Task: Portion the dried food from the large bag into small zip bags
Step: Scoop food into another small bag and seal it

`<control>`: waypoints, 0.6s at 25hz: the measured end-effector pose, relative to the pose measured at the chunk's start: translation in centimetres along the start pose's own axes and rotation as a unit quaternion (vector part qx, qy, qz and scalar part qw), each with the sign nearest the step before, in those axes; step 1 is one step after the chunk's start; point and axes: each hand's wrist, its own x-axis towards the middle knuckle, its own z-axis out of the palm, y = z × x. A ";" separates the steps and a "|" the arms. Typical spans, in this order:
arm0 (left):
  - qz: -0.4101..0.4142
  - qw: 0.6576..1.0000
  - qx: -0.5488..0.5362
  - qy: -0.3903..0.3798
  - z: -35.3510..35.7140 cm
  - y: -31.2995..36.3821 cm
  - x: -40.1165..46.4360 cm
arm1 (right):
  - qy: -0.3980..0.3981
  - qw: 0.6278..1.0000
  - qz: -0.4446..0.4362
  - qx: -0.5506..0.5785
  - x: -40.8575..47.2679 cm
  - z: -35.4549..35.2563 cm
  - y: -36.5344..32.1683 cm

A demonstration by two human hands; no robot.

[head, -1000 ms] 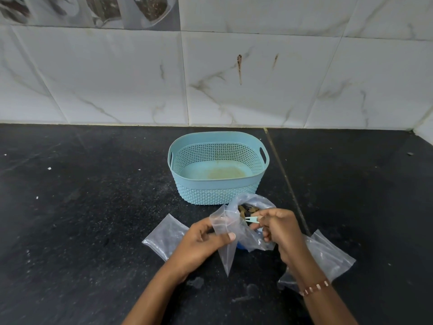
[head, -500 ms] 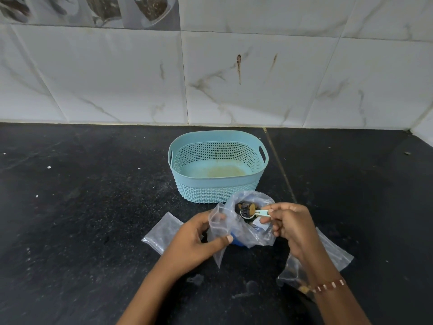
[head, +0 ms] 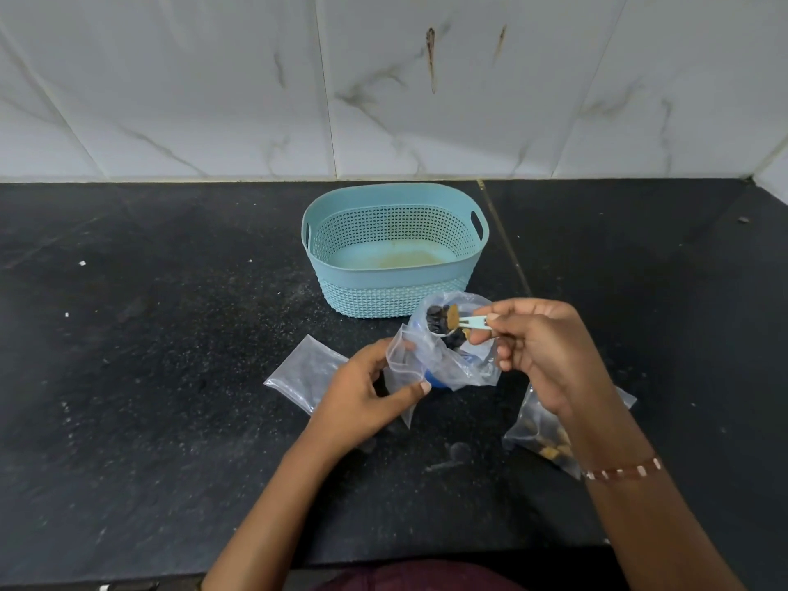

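One black worktop (head: 170, 377) carries everything, and one pale blue perforated basket (head: 394, 249) stands at its middle, beside the tiled wall. Two hands work in front of the basket. One large bag (head: 452, 356) of dried food sits between them, its mouth open; something blue shows under it, too hidden to name. Three small zip bags are in view: one pinched at its rim by the left hand (head: 362, 394), fingers curled on the plastic; one flat bag (head: 307, 373) lying left; one part-filled bag (head: 541, 437) half hidden behind the right wrist. The right hand (head: 541, 347) grips pale tongs (head: 473, 322) clamped on one brown piece (head: 453, 316) above the large bag.
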 end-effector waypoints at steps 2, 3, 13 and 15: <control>0.010 1.000 0.017 0.003 0.2 0.2 0.0 | -0.013 0.998 -0.044 -0.052 -0.9 0.9 0.4; 0.016 1.000 0.026 0.007 0.3 0.3 0.0 | -0.009 0.989 -0.090 -0.119 -1.4 1.5 1.1; 0.035 0.999 0.017 0.026 0.3 0.4 -0.2 | 0.063 0.688 -0.552 -0.467 -2.4 2.7 5.3; 0.029 0.999 0.005 0.031 0.3 0.4 -0.2 | 0.071 0.695 -0.556 -0.450 -2.5 2.4 4.8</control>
